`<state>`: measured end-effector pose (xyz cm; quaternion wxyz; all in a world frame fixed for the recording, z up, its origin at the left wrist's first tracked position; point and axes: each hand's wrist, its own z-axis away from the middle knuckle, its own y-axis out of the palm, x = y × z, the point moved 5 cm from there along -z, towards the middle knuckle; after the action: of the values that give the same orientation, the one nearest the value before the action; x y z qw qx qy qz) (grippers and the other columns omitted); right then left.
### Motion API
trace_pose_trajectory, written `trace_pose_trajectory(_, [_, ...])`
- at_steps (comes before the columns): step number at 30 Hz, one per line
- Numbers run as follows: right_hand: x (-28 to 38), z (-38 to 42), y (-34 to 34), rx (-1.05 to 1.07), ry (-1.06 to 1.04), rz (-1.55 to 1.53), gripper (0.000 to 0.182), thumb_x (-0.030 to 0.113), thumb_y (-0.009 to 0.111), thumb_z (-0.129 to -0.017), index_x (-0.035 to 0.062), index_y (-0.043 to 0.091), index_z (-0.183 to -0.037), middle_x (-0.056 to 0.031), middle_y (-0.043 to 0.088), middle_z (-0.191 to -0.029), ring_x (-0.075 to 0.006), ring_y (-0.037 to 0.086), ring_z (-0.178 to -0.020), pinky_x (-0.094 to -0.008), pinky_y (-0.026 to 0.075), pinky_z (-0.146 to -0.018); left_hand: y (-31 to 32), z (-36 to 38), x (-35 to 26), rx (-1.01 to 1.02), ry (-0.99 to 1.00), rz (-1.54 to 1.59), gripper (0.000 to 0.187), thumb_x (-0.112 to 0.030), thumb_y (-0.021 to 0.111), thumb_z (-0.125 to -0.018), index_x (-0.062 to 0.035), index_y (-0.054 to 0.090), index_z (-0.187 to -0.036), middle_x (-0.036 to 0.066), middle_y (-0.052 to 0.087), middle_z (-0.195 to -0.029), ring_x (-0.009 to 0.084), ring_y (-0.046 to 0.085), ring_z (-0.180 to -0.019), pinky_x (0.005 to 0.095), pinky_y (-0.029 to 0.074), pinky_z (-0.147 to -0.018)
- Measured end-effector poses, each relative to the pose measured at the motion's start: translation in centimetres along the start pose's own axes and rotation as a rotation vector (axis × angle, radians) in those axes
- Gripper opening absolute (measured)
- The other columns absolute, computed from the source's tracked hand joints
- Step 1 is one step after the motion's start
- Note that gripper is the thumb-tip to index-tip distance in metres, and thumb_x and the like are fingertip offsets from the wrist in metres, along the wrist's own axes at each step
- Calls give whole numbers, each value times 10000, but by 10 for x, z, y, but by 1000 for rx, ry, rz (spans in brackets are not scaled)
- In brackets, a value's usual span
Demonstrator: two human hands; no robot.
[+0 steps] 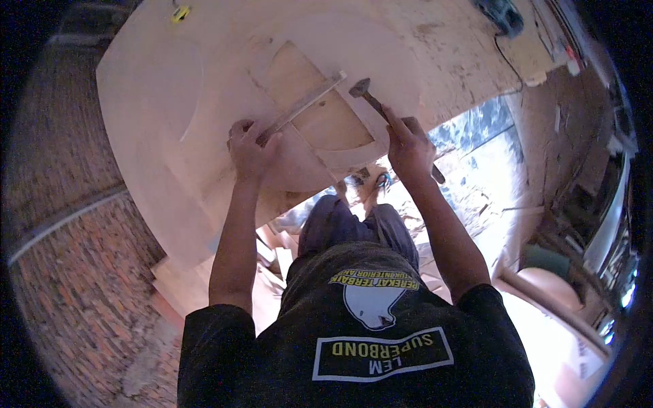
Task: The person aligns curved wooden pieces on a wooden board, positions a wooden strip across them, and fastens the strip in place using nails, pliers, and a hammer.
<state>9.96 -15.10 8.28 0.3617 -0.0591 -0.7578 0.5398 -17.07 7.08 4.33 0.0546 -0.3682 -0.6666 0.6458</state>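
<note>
My left hand (253, 151) is closed around the near end of a thin wooden strip (309, 98), which slants away to the upper right over the work surface. Beneath the strip lies a flat wooden piece (333, 126) with a curved edge, darker than the pale board around it. In my right hand (411, 149) is a hammer (371, 98), gripped by the handle. Its dark head is raised near the far end of the strip, apart from it. The handle's butt sticks out below my fist.
The pale wooden board (156, 75) spreads across the table. A yellow tape measure (180, 13) lies at the far left edge, and a blue-green power tool (501, 15) with a cord rests at the far right. A brick wall (81, 292) stands on the left.
</note>
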Motion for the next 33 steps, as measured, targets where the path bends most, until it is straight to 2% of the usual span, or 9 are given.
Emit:
trace_pose_trajectory(2, [12,-19,19,43,-24,43,431,155,660,-952,326,656,-1348,-62,687,-984,-288,710,-790,-431,571,-654,-5,18,22,-14,-42,-19,444,-317,838,-752,-99,739,-1126,133,623,-1179,348,580,-1123,472,456,-986])
trace_pose_trajectory(4, [20,-30,28,-13,-80,25,443,154,660,-952,335,647,-1356,-60,684,-982,-292,709,-786,-438,567,-646,-7,37,40,-25,-58,-16,419,-310,827,-766,-116,743,-1127,139,618,-1188,346,573,-1138,473,455,-991])
trace_pose_trajectory(8, [24,-39,45,-9,-92,100,469,148,663,-950,332,628,-1379,-61,679,-981,-301,709,-787,-445,560,-636,-3,52,55,-51,-11,6,380,-311,796,-805,-121,744,-1130,132,608,-1211,341,567,-1153,472,446,-1003])
trace_pose_trajectory(9, [28,-41,45,52,-65,175,503,129,671,-943,319,610,-1404,-75,675,-978,-300,706,-803,-434,560,-647,-2,51,53,-58,-28,0,371,-308,788,-815,-118,744,-1130,128,611,-1204,337,570,-1148,471,445,-999])
trace_pose_trajectory(13, [28,-40,43,34,-85,99,503,112,683,-934,284,619,-1403,-93,665,-967,-293,698,-822,-428,561,-667,-3,42,50,-27,-73,-63,342,-305,771,-832,-131,747,-1126,109,624,-1161,320,580,-1123,465,447,-971])
trace_pose_trajectory(18, [36,-38,39,-38,-113,20,487,99,682,-933,257,634,-1391,-98,659,-957,-294,691,-818,-433,560,-675,-9,41,49,-88,-33,-43,299,-307,765,-851,-114,760,-1079,120,651,-1128,329,601,-1077,469,462,-939])
trace_pose_trajectory(22, [34,-39,47,19,-117,70,485,92,674,-938,251,632,-1394,-103,660,-957,-292,690,-814,-427,560,-672,-7,38,50,-118,-8,-31,287,-305,774,-849,-107,768,-1057,129,665,-1113,340,614,-1047,477,470,-928])
trace_pose_trajectory(31, [31,-42,45,38,-115,45,468,83,670,-942,230,642,-1385,-117,662,-951,-296,691,-806,-427,555,-657,0,42,55,-131,-17,-28,292,-314,779,-847,-127,766,-1071,122,668,-1099,336,616,-1037,473,465,-935])
trace_pose_trajectory(33, [35,-42,41,54,-90,49,465,77,671,-940,226,648,-1380,-115,660,-942,-293,690,-803,-424,551,-656,1,42,57,-113,-28,-29,294,-325,762,-857,-145,757,-1090,95,634,-1121,304,598,-1060,470,453,-930])
